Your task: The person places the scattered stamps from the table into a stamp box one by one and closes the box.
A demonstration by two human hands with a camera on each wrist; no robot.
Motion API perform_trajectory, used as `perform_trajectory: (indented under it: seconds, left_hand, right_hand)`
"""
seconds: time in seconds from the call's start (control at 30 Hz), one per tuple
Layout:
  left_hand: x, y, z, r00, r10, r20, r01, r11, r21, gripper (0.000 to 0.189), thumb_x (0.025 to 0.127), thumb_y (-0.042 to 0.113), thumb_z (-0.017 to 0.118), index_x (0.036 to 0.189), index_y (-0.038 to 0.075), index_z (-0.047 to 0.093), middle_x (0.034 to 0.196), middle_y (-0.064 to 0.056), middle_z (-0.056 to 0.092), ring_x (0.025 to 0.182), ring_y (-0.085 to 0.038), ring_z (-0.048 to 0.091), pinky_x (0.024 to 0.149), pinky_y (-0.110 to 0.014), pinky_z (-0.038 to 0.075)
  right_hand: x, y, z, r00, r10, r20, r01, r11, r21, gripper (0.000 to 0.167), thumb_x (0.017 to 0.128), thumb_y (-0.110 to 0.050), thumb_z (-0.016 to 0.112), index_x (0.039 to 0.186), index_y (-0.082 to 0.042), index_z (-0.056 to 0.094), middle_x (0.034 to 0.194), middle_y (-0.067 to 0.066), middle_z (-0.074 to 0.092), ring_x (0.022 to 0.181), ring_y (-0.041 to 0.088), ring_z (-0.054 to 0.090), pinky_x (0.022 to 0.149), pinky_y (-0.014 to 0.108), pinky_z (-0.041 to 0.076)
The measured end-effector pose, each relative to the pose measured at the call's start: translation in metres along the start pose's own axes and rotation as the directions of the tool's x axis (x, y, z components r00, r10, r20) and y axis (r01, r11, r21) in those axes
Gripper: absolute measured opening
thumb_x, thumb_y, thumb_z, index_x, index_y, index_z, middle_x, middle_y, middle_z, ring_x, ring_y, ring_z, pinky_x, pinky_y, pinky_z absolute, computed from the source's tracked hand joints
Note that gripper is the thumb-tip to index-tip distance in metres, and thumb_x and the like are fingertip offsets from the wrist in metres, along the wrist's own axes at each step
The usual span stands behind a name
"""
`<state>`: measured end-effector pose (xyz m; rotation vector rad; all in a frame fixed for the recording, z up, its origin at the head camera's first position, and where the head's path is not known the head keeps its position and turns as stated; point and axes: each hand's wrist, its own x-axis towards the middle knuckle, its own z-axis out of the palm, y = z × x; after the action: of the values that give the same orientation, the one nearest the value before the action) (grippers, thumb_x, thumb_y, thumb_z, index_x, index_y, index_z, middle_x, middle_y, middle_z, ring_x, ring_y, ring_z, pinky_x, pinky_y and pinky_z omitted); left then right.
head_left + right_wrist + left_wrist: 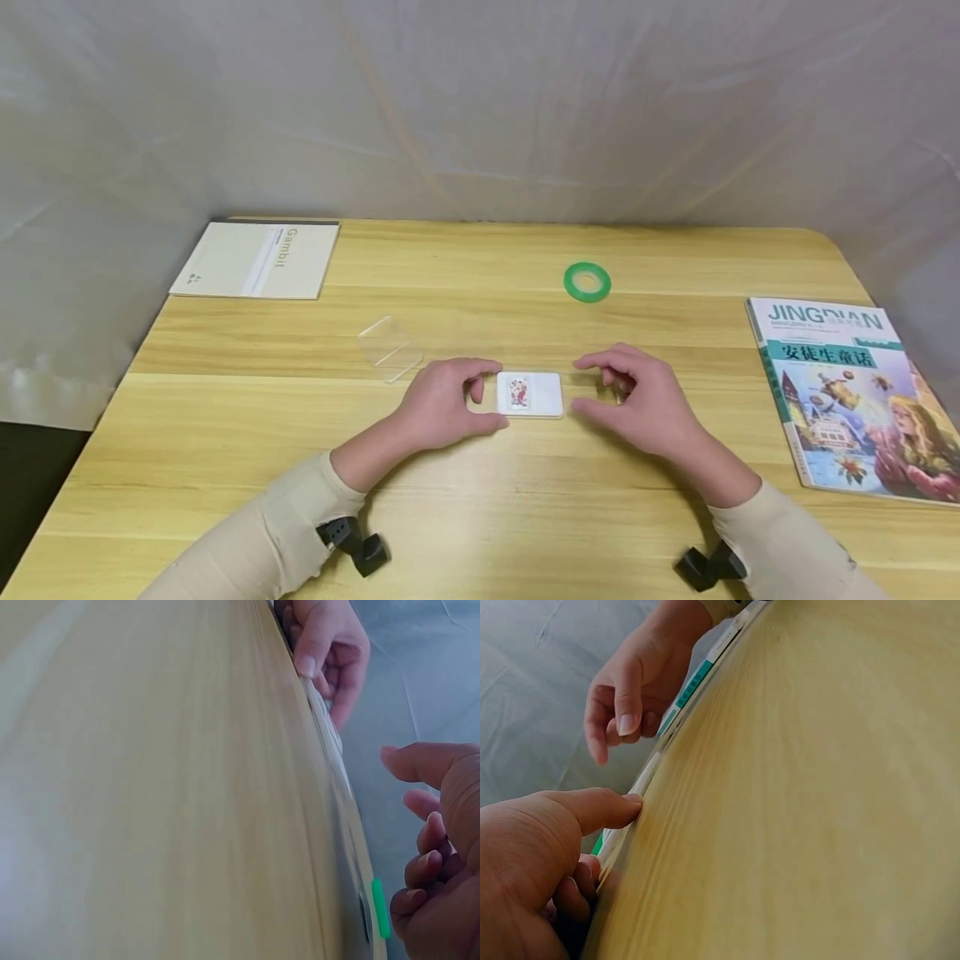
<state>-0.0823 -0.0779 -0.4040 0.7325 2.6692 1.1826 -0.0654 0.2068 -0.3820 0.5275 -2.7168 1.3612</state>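
A flat white card case (543,395) with clear edges lies on the table between the two hands. On its left part sits a small picture card (519,392) with a red and dark figure. My left hand (452,398) holds the case's left end, forefinger at the far corner and thumb at the near one. Off the right end, my right hand (639,398) hovers apart with thumb and fingers spread in a curve, holding nothing; the right wrist view also shows this hand (450,847) free. Beyond the left hand lies a clear plastic cover (392,348).
A green tape roll (574,292) lies farther back on the wooden table (480,517). At the back left is a cream notebook (232,258). An illustrated book (847,408) covers the right side. A grey curtain (480,108) hangs behind the table.
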Motion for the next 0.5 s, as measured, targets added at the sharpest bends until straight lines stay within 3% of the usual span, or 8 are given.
perform_trajectory:
  seconds: [0.5]
  left_hand:
    - [-0.001,0.001,-0.001,1.0,-0.004,0.001,0.004,1.0,0.008,0.061,0.07,0.03,0.091,0.122,0.006,0.07,0.072,0.01,0.054,0.06,-0.006,0.044,0.059,-0.025,0.039]
  right_hand:
    - [-0.02,0.025,-0.034,0.999,0.048,0.002,-0.048,0.994,-0.097,0.036,0.076,-0.018,0.09,0.107,-0.014,0.074,0.076,0.006,0.051,0.069,0.019,0.043,0.059,0.024,0.035]
